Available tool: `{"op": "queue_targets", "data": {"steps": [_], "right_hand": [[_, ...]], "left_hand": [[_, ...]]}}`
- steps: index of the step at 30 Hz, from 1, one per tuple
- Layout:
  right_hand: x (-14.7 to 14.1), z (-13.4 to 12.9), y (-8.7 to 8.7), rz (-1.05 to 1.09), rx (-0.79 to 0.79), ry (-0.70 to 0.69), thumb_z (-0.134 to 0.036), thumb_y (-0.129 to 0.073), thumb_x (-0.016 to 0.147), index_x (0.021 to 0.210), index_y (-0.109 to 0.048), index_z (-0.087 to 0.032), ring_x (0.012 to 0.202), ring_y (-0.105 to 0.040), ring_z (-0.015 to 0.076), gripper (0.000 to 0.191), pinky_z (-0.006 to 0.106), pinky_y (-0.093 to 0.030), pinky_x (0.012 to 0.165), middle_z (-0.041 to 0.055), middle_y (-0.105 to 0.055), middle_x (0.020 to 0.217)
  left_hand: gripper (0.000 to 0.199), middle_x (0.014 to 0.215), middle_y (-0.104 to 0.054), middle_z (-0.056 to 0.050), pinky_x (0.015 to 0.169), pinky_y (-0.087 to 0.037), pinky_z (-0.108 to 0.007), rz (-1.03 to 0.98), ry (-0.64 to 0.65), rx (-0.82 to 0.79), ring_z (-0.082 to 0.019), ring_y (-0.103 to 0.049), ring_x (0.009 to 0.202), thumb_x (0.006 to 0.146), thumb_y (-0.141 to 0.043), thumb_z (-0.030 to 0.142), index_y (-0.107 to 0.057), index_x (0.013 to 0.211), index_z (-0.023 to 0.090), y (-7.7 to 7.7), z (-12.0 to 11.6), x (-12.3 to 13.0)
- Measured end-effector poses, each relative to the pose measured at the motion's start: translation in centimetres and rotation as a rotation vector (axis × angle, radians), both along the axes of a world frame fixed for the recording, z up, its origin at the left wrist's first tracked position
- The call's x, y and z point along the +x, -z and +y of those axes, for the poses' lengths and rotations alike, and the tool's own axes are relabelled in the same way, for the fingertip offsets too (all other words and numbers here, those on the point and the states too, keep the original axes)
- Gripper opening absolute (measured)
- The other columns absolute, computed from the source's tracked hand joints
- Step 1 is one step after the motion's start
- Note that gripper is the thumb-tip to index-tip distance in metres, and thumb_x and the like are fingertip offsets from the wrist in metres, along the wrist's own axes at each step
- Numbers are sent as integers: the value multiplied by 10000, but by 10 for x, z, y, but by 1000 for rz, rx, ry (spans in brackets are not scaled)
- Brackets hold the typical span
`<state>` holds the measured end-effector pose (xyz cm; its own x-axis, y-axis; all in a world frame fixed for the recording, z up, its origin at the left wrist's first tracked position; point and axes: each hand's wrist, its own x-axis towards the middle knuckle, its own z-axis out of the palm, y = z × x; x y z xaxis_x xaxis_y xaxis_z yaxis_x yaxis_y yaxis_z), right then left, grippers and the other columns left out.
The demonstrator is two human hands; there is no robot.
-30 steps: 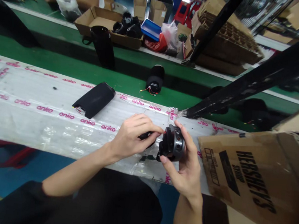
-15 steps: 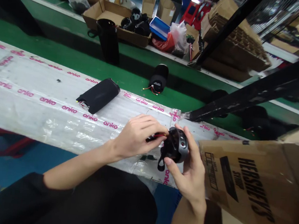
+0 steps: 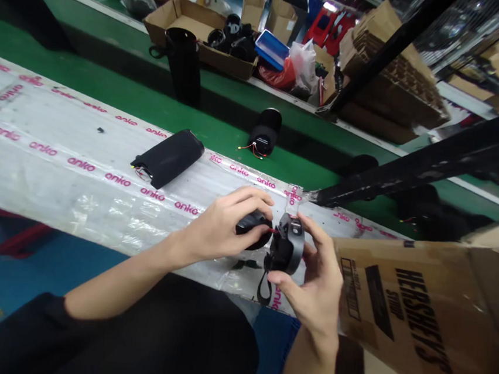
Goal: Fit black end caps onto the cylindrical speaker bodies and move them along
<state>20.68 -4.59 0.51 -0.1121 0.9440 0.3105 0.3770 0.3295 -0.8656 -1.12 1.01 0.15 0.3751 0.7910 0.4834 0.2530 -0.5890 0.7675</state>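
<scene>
Black rounded part sits gripped in the left hand; the right hand clasps a grey round housing, a red wire between them.

Factory assembly line, green conveyor

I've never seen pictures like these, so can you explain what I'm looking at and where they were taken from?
These come from one camera worn on a person's head, looking forward and down, so the two bare arms are that person's own. The left hand holds a small black rounded piece, and the right hand holds a dark grey round housing with a black loop hanging from it; a thin red wire runs between them. Below them lies plastic sheeting printed with pink "anko" lettering, with a black fabric sleeve on it. A printed cardboard box shows at the right.
</scene>
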Motion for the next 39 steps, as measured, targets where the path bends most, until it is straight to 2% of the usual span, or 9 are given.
{"op": "queue_targets", "data": {"steps": [7,11,14,17,20,24,28,34,39], "right_hand": [[-37,2,-29,-247,-75,39,-553,-958,752,1578,-518,-370,1050,-703,289,954,399,-689,695,126,-568,1440],[-41,-3,-30,-249,-186,-46,-417,-877,875,1660,-376,-420,707,-632,150,931,374,-663,626,100,-586,1449],[-48,-5,-12,-213,-62,127,-434,-914,832,1620,-430,-370,837,-669,211,927,373,-639,638,92,-645,1334],[-61,-5,14,-172,149,261,-440,-947,796,1568,-466,-327,1116,-660,293,917,454,-637,860,102,-625,1327],[-70,-5,34,-141,248,335,-438,-965,769,1537,-479,-309,1167,-623,296,919,491,-586,982,92,-596,1302],[-64,-6,42,-38,165,294,-440,-975,734,1572,-435,-304,1214,-598,294,1007,487,-547,1048,95,-563,1363],[-55,-10,44,303,-23,187,-441,-769,926,1555,-477,-300,1276,-596,281,707,491,-504,1113,97,-593,1407],[-66,-12,58,621,-143,274,-419,-742,938,1376,-609,-306,1263,-627,265,472,489,-492,1129,66,-636,1365],[-74,-17,56,666,-178,387,-375,-809,909,1291,-675,-271,1179,-698,237,418,452,-556,1068,71,-704,1337]], "left_hand": [[373,1392,-675,-117,1191,-472,-463,-442,-14,-346,-272,-624,1369,1143,-399,450,-617,1361,240,21,-6,-11],[434,1403,-687,-95,1140,-493,-384,-399,68,-421,-261,-649,1322,1113,-485,520,-654,1388,230,27,-9,-9],[443,1312,-738,-75,1064,-519,-356,-396,10,-473,-238,-689,1222,1136,-425,508,-728,1287,224,22,-7,-4],[466,1272,-757,-70,1049,-527,-364,-433,19,-505,-239,-706,1183,1142,-403,508,-759,1249,228,17,-4,-2],[408,1324,-741,-76,1078,-523,-364,-452,84,-481,-253,-686,1246,1115,-492,496,-728,1316,232,21,-3,-7],[362,1303,-736,-78,1071,-528,-343,-447,75,-484,-237,-689,1226,1107,-520,461,-699,1304,217,34,-7,-11],[376,1326,-720,-87,1078,-526,-350,-479,18,-471,-230,-688,1222,1128,-459,454,-675,1315,209,43,-19,-3],[378,1330,-717,-104,1061,-540,-382,-528,2,-448,-239,-689,1222,1125,-459,468,-649,1327,211,48,-24,6],[207,1277,-733,-90,1077,-543,-426,-623,-220,-344,-240,-694,1237,1104,-560,415,-621,1146,222,49,-31,14]]}}
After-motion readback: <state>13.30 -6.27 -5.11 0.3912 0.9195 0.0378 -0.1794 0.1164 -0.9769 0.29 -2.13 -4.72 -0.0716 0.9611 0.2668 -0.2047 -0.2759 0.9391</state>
